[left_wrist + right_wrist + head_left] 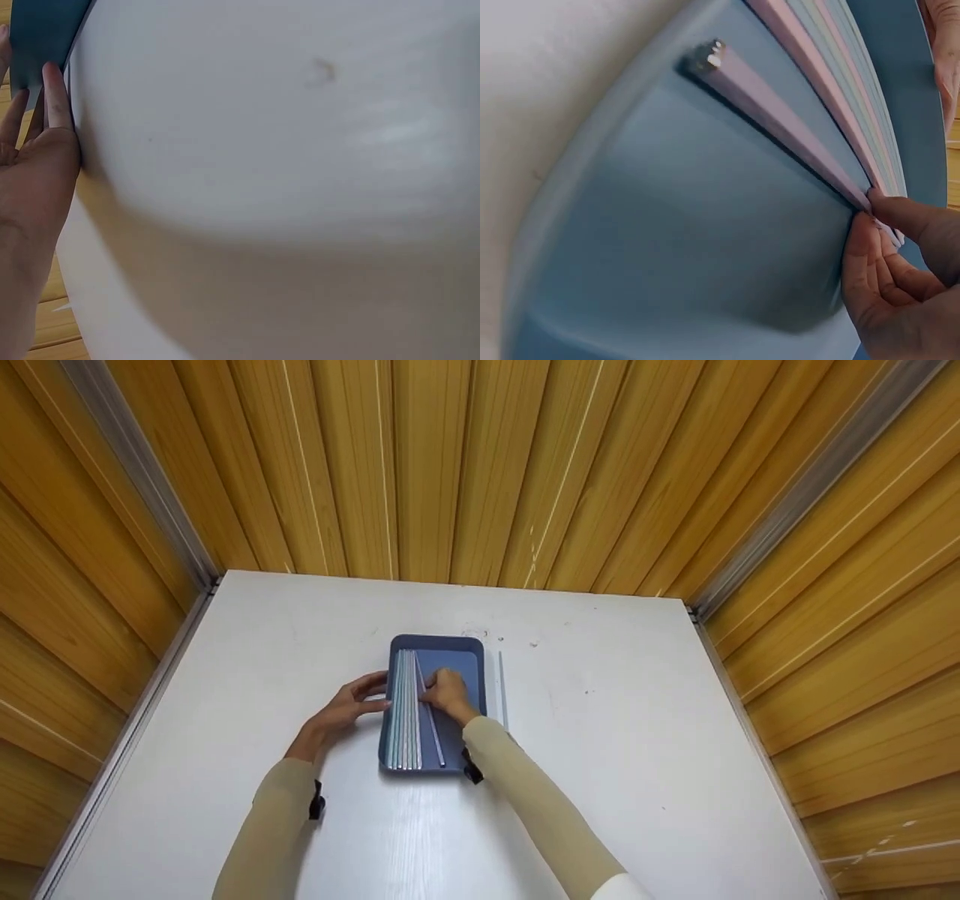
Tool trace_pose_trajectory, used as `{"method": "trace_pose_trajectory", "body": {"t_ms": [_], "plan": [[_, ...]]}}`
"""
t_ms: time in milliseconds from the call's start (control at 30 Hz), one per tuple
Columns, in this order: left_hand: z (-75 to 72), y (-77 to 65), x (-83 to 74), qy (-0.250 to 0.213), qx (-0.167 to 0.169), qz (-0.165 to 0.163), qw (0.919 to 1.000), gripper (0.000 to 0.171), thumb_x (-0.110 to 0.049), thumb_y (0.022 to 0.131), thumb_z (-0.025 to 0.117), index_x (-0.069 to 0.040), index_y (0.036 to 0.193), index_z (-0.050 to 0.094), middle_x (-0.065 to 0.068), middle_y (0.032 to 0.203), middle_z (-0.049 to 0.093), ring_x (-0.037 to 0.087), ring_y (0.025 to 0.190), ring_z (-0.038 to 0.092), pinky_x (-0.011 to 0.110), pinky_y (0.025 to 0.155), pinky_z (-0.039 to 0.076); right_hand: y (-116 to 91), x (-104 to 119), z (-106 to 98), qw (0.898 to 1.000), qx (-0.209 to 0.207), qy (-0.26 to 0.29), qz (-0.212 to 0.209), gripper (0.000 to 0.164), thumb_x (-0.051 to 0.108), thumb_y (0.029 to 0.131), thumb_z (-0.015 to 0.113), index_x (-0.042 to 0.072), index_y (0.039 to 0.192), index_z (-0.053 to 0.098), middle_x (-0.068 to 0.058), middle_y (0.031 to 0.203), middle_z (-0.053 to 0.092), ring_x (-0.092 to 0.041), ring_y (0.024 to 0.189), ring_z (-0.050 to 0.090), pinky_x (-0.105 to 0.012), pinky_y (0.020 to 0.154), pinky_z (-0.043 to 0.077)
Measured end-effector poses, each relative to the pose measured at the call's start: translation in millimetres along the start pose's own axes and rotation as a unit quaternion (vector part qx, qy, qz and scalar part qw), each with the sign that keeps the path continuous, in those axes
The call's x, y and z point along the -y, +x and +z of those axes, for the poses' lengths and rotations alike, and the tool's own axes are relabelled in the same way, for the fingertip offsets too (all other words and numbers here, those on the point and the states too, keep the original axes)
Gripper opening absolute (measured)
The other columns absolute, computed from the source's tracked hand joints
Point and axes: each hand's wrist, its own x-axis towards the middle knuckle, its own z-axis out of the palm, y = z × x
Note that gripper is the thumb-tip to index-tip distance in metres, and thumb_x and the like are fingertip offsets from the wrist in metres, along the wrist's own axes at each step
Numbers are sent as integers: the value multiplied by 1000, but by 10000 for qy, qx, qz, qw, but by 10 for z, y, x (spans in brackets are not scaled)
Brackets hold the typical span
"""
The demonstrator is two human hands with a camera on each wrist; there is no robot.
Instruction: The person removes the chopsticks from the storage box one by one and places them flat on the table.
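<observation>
The right hand [448, 692] pinches a slim lavender rod [433, 735] between thumb and fingertips, the gap between them closed down to the rod's thickness. This rod is inside a blue tray [437, 642], slanted: its far end comes close to a row of rods [406, 712], while its near end stands apart to the right, by the near wall. Whether it bears on the tray's floor I cannot tell. The row runs lengthwise along the tray's left side, its rods side by side in pale green, pink and bluish tones. The left hand [346, 707] rests against the tray's left wall, fingers mostly straight, thumb set apart from them on the near side, a wide gap between. Just right of the tray, a pale blue stick [502, 682] lies on the white table [637, 735], pointing far to near, its near end hidden by the right arm. Both arms wear beige sleeves [270, 817]; wood-patterned panels [427, 472] rise at the far side, left and right
</observation>
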Motion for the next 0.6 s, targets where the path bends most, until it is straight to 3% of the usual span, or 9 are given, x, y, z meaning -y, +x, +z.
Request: {"method": "trace_pose_trajectory", "body": {"t_ms": [200,367,600], "plan": [[0,-21,36,9,-47,-78,10000,76,-16,95,74,-11,159,34,17,161,41,36,150,37,53,123,32,-78,-49,-41,9994,41,-94,-341,18,2,79,77,-8,93,77,-20,91,78,-29,82,72,-40,77,61],[-27,-30,27,-2,-47,-95,9999,76,-13,95,73,-11,160,34,16,161,41,35,150,38,51,123,33,-112,-40,-96,9992,257,-284,-115,17,1,82,73,-6,97,75,-19,94,77,-24,78,69,-37,72,60],[-15,-11,19,-2,-1,102,9999,74,-9,95,71,-6,159,34,22,161,39,39,149,39,41,117,42,-139,-40,-156,9973,320,-636,150,18,7,84,73,2,102,77,-14,103,78,-29,93,74,-42,81,61]]}}
